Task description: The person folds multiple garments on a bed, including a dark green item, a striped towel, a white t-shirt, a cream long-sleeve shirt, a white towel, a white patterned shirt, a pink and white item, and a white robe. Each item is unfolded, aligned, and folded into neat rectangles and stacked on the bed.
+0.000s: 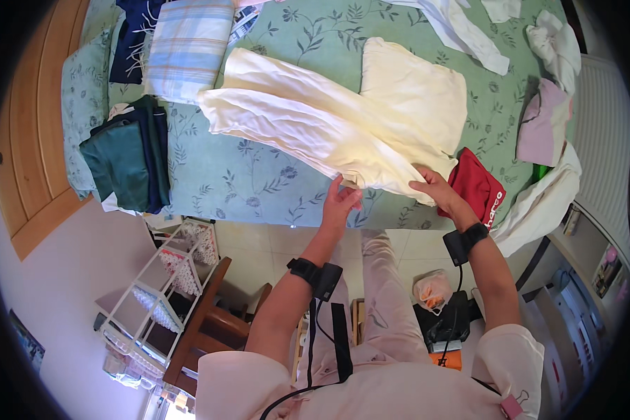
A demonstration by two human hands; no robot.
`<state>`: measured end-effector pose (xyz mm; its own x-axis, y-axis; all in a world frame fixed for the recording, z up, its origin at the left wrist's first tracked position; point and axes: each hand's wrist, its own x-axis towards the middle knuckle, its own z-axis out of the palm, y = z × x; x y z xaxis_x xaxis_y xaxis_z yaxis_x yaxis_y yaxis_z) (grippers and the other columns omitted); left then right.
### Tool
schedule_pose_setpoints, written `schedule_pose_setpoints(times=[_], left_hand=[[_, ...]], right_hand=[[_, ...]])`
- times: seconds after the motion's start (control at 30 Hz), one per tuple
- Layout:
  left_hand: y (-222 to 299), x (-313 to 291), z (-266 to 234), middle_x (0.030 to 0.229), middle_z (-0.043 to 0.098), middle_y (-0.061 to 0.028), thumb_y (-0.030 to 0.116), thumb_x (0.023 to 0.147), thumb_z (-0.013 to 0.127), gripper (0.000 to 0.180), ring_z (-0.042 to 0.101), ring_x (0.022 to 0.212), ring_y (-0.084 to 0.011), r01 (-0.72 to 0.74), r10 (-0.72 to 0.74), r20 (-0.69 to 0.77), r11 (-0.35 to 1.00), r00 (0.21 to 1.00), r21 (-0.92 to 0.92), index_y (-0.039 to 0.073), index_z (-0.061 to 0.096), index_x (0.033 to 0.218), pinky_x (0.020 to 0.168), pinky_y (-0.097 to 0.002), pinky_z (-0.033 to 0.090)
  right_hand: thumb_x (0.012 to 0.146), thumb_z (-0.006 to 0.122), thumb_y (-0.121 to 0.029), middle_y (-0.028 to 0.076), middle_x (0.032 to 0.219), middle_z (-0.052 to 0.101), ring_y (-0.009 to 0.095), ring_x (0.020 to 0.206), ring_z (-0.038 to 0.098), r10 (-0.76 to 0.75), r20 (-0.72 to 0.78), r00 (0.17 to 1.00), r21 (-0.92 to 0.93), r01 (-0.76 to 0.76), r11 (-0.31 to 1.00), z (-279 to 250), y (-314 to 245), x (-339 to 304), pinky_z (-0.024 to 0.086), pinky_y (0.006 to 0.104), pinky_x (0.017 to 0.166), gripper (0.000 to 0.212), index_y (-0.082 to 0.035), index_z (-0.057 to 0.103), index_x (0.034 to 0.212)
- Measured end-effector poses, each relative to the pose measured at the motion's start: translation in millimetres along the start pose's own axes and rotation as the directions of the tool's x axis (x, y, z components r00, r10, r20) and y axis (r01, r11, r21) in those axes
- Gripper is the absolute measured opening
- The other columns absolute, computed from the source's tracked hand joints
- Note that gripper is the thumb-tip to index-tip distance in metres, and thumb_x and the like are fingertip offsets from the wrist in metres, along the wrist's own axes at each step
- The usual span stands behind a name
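- The cream garment point(329, 126) lay spread across the green floral bedspread point(210, 175), its near hem at the bed's front edge; the step in hand looked like smoothing or folding it
- The left hand point(341, 201) touched that hem with fingers loosely curled, whether pinching cloth could not be told; the right hand point(434, 185) gripped the hem's right corner
- Next would likely call for lifting the hem evenly toward the garment's far side
- Just right of the garment sat a red cloth point(477, 185); left of it, well apart, dark folded clothes point(129, 157); bare bedspread between gave room
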<state>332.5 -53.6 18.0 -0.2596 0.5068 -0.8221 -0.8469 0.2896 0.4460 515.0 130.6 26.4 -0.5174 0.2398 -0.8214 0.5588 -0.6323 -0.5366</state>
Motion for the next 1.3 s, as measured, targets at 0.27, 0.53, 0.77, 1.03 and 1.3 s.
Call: schedule_pose_setpoints(times=[0.27, 0.53, 0.77, 1.03, 1.3], left_hand=[[-8, 13, -23, 0.06, 0.056, -0.004, 0.012, 0.085, 0.06, 0.01, 0.046, 0.044, -0.0078, 0.023, -0.059, 0.119, 0.957, 0.991, 0.288, 0.005, 0.058, 0.092, 0.038, -0.0209, 0.033], [-2, -24, -31, 0.09, 0.061, -0.0116, 0.012, 0.078, 0.065, 0.031, 0.058, 0.081, -0.0237, -0.433, 0.521, 0.186, 0.404, 0.833, 0.805, 0.001, 0.056, 0.106, 0.072, -0.0348, 0.047], [34, -4, 1, 0.147, 0.022, -0.0119, 0.024, 0.066, 0.075, 0.076, 0.015, 0.137, -0.0326, -0.562, 0.164, 0.615, -0.277, 0.771, 0.779, 0.014, 0.041, 0.133, 0.108, -0.052, 0.015], [29, 12, 0, 0.148, 0.02, -0.0133, 0.034, 0.061, 0.078, 0.085, 0.014, 0.137, -0.0327, -0.659, 0.175, 0.714, -0.286, 0.678, 0.696, 0.014, 0.04, 0.134, 0.109, -0.0534, 0.011], [2, -10, 24, 0.146, 0.022, -0.0148, 0.025, 0.058, 0.081, 0.098, 0.018, 0.136, -0.0311, -0.684, 0.042, 0.704, -0.206, 0.708, 0.7, 0.009, 0.028, 0.139, 0.11, -0.0454, 0.016]], right_hand=[[0.084, 0.063, -0.013, -0.005, 0.083, 0.055, 0.004, 0.075, 0.049, -0.075, -0.164, 0.984, -0.003, 0.076, 0.997, -9, 24, 1, 0.04, 0.0198, 0.068, 0.019, -0.003, 0.059, 0.1], [0.08, 0.064, -0.009, 0.0, 0.073, 0.054, 0.007, 0.068, 0.051, -0.386, -0.487, 0.784, -0.319, 0.251, 0.914, -13, 70, -4, 0.043, 0.0221, 0.063, 0.016, 0.0, 0.054, 0.088], [0.074, 0.072, -0.015, 0.013, 0.098, 0.057, 0.017, 0.085, 0.057, -0.265, -0.805, 0.53, -0.233, 0.128, 0.964, -13, 98, -35, 0.048, 0.0274, 0.075, 0.046, 0.005, 0.048, 0.108], [0.074, 0.074, -0.019, 0.008, 0.087, 0.062, 0.015, 0.075, 0.058, -0.122, -0.689, 0.714, -0.187, -0.012, 0.982, -22, 102, -21, 0.048, 0.0265, 0.063, 0.044, 0.003, 0.054, 0.107], [0.082, 0.065, -0.014, -0.003, 0.086, 0.062, 0.001, 0.057, 0.051, 0.061, -0.623, 0.78, 0.165, 0.055, 0.985, 15, 21, -83, 0.033, 0.016, 0.043, 0.03, -0.007, 0.054, 0.11]])
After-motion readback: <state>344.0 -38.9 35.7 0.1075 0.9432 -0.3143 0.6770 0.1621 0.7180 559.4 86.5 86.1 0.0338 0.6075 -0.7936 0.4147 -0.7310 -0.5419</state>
